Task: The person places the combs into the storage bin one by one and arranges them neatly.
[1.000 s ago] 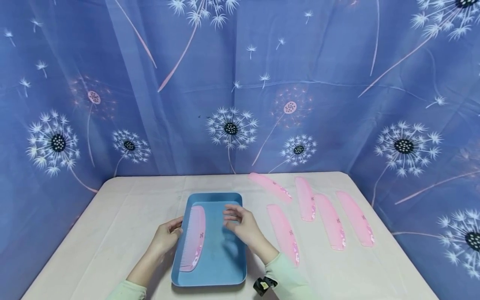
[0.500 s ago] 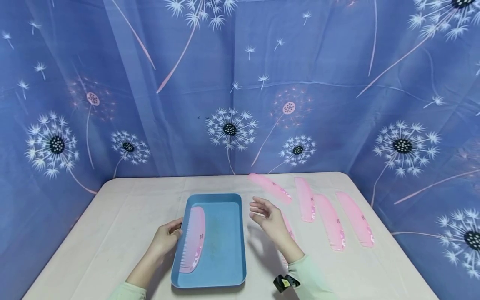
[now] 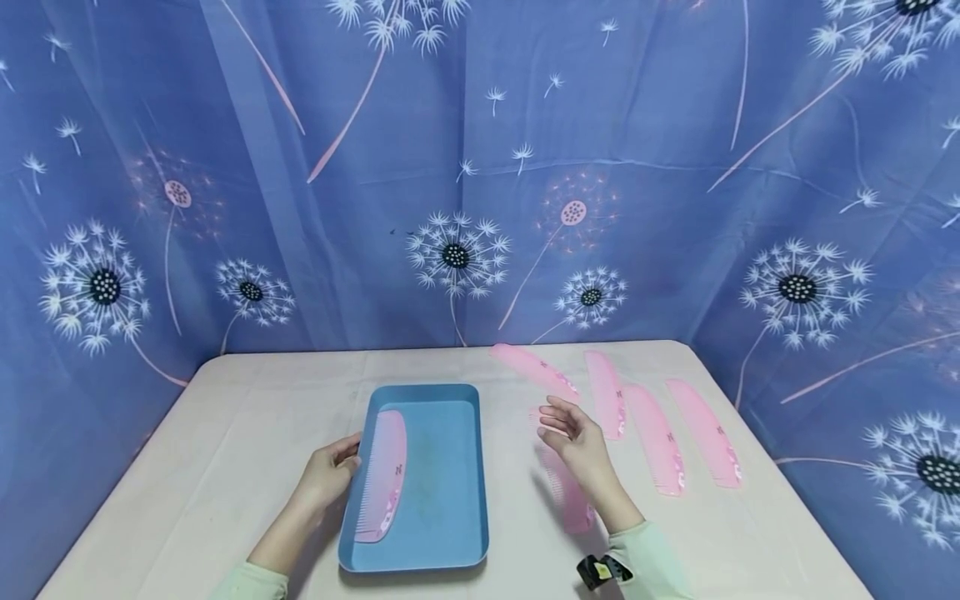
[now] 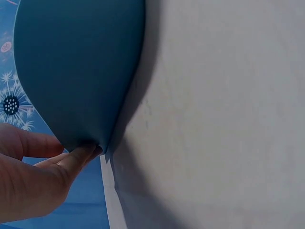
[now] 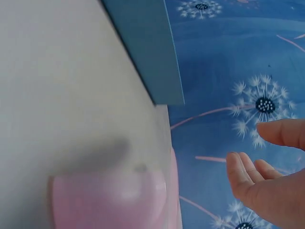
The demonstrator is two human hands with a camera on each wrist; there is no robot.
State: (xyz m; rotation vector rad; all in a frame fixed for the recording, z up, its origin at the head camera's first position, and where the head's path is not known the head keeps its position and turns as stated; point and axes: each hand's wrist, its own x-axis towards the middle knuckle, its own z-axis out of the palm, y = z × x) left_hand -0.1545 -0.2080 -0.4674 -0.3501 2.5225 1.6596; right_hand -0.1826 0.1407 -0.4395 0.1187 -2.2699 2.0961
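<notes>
Left grip pinching blue tray, right grip loose, above curved pink comb, fine-toothed

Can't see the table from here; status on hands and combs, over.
Left hand holds tray. Right hand empty, above a loose comb. One comb in tray, five on table. No obstruction seen.

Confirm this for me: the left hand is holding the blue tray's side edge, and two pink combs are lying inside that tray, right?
Not quite: the head view shows only one pink comb inside the blue tray, not two. The rest stands: the left hand is holding the tray's side edge.
</notes>
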